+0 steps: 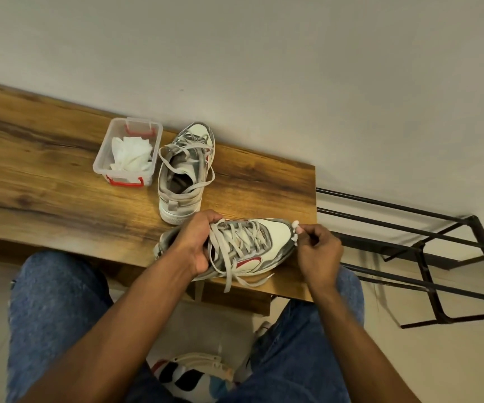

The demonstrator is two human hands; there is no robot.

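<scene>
Sneaker [252, 245] lies at the front edge of the table [60, 175], toe pointing right, laces loose. Our left hand [197, 242] grips it at the collar, fingers curled round the opening. Our right hand [319, 254] pinches a small white wipe [295, 228] against the toe tip. We judge the cleaning early: toe in hand, side panels look grey. Second sneaker [185, 170] stands behind, dingy, likely not yet done, beside the clear tub [101, 161] of spare wipes [131, 154].
</scene>
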